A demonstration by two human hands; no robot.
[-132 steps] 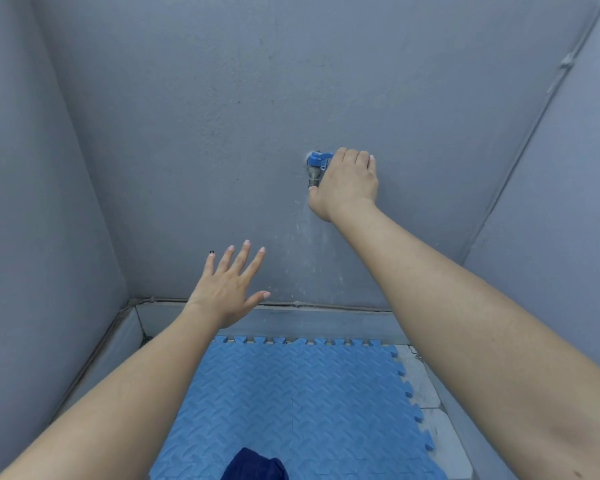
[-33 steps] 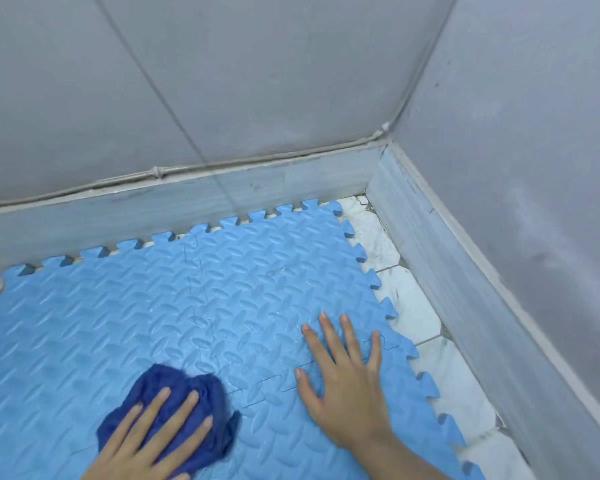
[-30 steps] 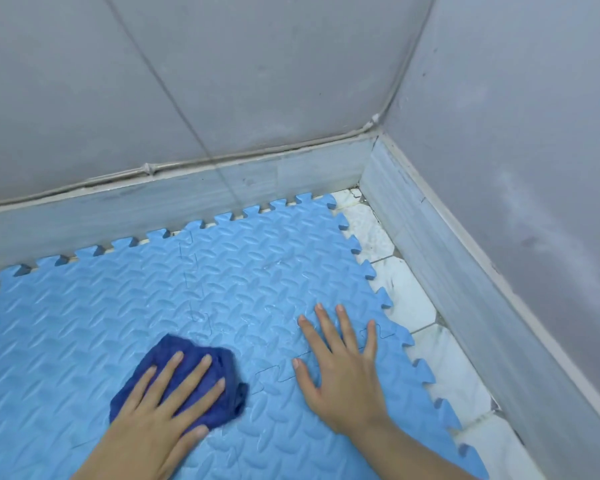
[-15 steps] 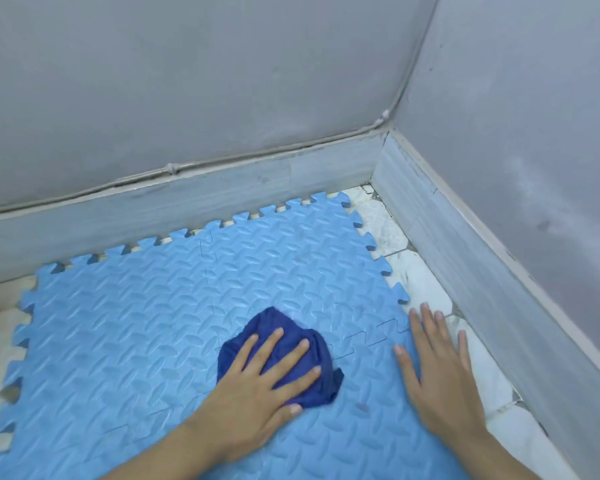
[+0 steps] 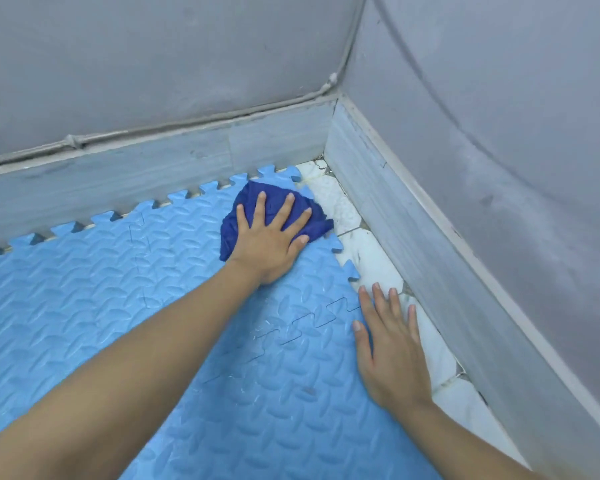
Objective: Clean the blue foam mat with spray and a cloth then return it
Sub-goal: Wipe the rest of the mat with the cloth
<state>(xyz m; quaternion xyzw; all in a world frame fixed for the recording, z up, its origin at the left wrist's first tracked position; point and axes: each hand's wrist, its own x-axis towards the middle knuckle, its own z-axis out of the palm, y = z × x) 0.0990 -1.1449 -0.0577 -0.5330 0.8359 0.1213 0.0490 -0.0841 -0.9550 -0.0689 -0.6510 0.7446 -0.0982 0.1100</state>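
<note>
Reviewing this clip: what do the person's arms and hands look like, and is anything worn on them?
Both forearms are bare as far as the frame shows: no sleeves, gloves, watch or bracelets. The left hand and right hand show no rings on the visible fingers. Fingernails are short and appear unpainted at this resolution. No markings or bandages are visible.

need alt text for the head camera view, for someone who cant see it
A left hand presses a dark blue cloth flat onto the far right corner of a blue foam mat. The right hand rests flat across the mat's right edge and the white floor tiles, beside grey walls.
</note>
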